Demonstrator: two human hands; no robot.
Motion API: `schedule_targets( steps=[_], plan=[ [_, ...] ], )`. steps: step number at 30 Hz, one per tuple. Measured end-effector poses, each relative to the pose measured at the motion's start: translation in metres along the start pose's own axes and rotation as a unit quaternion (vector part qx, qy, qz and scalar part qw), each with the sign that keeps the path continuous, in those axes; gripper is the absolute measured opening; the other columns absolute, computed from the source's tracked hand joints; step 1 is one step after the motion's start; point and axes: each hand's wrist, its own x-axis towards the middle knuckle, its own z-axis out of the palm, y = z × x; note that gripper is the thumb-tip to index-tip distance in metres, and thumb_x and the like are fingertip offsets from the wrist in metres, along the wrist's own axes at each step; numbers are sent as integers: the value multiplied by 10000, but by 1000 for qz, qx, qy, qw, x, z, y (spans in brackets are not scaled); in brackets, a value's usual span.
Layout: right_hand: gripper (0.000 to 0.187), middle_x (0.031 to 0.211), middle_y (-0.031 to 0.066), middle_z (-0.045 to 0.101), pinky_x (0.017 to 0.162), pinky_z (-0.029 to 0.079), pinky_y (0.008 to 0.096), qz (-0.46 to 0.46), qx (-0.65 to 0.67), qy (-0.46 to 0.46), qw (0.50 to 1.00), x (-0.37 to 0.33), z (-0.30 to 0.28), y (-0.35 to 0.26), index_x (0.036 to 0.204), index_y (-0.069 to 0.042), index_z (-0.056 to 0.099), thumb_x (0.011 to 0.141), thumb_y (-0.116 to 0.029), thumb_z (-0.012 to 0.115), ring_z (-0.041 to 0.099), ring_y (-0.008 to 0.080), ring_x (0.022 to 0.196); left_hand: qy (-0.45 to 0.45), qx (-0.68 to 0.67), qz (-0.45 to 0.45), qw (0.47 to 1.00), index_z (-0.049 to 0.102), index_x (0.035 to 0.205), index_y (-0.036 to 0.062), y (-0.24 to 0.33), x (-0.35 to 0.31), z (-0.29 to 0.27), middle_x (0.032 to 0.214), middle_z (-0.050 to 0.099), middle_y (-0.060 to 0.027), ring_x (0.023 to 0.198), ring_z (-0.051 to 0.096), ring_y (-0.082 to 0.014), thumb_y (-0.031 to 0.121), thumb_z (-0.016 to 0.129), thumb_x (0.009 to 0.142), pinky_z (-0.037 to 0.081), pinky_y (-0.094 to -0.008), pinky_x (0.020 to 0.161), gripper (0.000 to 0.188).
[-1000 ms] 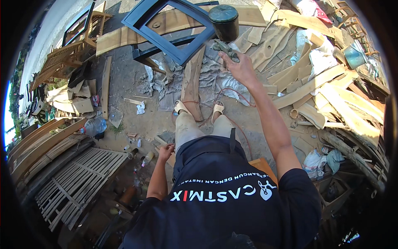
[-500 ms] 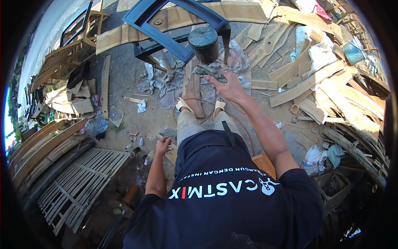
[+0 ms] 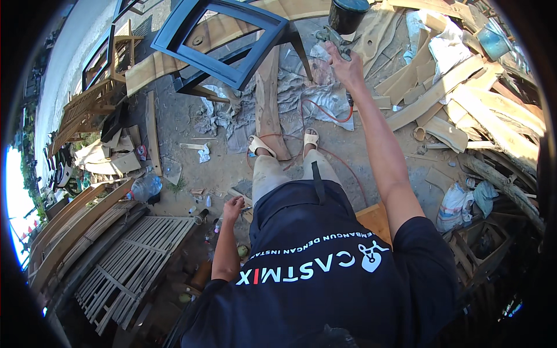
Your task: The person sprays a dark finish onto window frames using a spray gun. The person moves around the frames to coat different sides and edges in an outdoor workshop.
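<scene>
Out in front on the right, my right hand (image 3: 348, 68) grips a spray gun (image 3: 332, 35) with a dark round paint cup (image 3: 347, 16) on top. An orange-red hose (image 3: 332, 116) hangs below that hand and loops over the ground. Left of the gun, and apart from it, is a dark blue-black wooden frame with legs (image 3: 242, 72), like a chair frame, resting on a light wooden plank (image 3: 139, 74). My left hand (image 3: 234, 207) hangs low beside my left hip, its fingers curled in and nothing visible in them.
Crumpled sheeting (image 3: 284, 104) and a long board (image 3: 268, 98) lie ahead of my feet. Cut planks (image 3: 447, 110) are heaped to the right, near a blue bucket (image 3: 493, 40). A slatted bamboo rack (image 3: 136, 261) and a clear plastic jug (image 3: 146, 188) sit at left.
My right hand has carried the spray gun forward and to the right, away from the dark frame. The view has shifted a little. My left hand stays low by my hip.
</scene>
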Motion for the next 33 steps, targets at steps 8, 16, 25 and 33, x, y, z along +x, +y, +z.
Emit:
schedule_targets(
  steps=[8, 16, 25, 33],
  plan=[
    [479, 690, 44, 663, 629, 491, 304, 12, 95, -38, 995, -7, 16, 61, 945, -24, 744, 890, -499, 705, 595, 115, 635, 14, -3, -1, 1000, 694, 1161, 19, 20, -13, 14, 948, 744, -109, 846, 720, -170, 265, 669, 924, 526, -282, 670, 343],
    [285, 877, 35, 708, 691, 514, 244, 31, 94, -183, 978, -98, 51, 21, 1089, 46, 691, 953, -204, 682, 615, 74, 758, 34, 11, 2, 999, 695, 1161, 17, 13, -16, 14, 955, 745, -112, 857, 722, -170, 258, 661, 926, 540, -284, 669, 338],
    [356, 944, 115, 751, 821, 540, 281, -23, 118, -272, 955, -131, 89, 68, 1136, 30, 689, 948, -272, 682, 673, 110, 898, 17, 18, 3, 1000, 689, 1172, 28, 3, -18, 7, 966, 743, -110, 866, 722, -177, 269, 661, 930, 537, -290, 675, 342],
    [379, 973, 97, 758, 793, 522, 304, -13, 181, -165, 969, -99, 76, 64, 1159, 26, 676, 938, -282, 697, 665, 105, 869, 20, 13, 0, 1000, 687, 1176, 31, 7, -18, 1, 972, 740, -95, 840, 716, -165, 282, 660, 937, 533, -279, 667, 348]
  ],
)
